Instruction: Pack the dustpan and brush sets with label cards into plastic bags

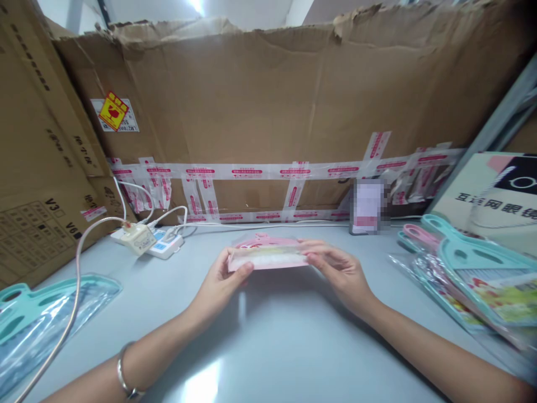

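Observation:
Both of my hands hold a pink mini dustpan in clear plastic wrapping, slightly above the table and tilted, so its front edge faces me. My left hand grips its left end with the thumb on the near face. At its right end, my right hand pinches the edge between thumb and fingers. A colourful printed insert shows partly through the plastic; glare and the tilt hide most of it.
Turquoise and pink bagged dustpans are stacked at the right. Another turquoise one lies at the left, crossed by a white cable. A power strip, a phone and a large cardboard box stand behind.

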`<state>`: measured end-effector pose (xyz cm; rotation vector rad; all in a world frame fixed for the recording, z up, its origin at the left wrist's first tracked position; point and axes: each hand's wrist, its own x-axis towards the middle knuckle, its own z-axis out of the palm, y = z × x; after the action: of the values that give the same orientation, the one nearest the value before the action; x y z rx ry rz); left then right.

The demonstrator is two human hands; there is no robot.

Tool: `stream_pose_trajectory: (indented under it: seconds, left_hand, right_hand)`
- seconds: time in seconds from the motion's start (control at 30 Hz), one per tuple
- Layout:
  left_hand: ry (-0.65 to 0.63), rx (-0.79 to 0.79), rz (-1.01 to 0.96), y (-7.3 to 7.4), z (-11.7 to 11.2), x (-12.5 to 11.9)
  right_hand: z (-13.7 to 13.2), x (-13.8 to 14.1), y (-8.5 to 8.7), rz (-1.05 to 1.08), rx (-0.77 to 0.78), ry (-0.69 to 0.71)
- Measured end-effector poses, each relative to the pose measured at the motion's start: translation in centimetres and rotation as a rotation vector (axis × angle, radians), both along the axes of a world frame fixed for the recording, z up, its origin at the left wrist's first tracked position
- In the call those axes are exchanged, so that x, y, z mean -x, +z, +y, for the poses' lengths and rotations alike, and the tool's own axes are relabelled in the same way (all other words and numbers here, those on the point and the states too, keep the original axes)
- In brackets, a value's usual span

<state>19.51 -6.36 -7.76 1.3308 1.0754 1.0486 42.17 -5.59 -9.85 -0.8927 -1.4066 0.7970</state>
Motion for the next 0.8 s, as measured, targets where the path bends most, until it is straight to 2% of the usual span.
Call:
stream_pose_trajectory:
  seconds: [0.17, 0.27, 0.37, 0.43, 0.53, 0.63, 0.73, 0.8]
  left_hand:
    - [0.021, 0.052, -0.071, -0.9, 0.0, -0.4]
    - [0.056, 0.068, -0.128, -1.7, 0.3, -0.3]
    - [0.124, -0.003, -0.111, -2.4, 0.9, 0.0]
    - [0.154, -0.054, -0.081, -2.6, 1.2, 0.1]
    - [0.173, -0.067, -0.077, -2.6, 1.3, 0.2]
    - [0.197, -0.104, -0.063, -2.5, 1.2, 0.3]
    - [0.210, -0.135, -0.063, -2.6, 1.3, 0.4]
    - [0.216, -0.144, -0.080, -2.8, 1.4, 0.5]
  right_hand:
    - [0.0, 0.9, -0.6, 0.163, 0.065, -0.077]
    - [0.3, 1.1, -1.2, 0.256, 0.255, -0.094]
    - [0.7, 1.0, -1.7, 0.274, 0.495, -0.064]
    - [0.8, 0.8, -1.9, 0.289, 0.554, -0.041]
    - [0.8, 0.7, -1.7, 0.335, 0.538, 0.051]
    - [0.3, 0.7, -1.0, 0.324, 0.489, 0.250]
    - [-0.5, 0.6, -0.4, 0.242, 0.407, 0.395]
    - [-0.9, 0.5, -0.2, 0.119, 0.315, 0.423]
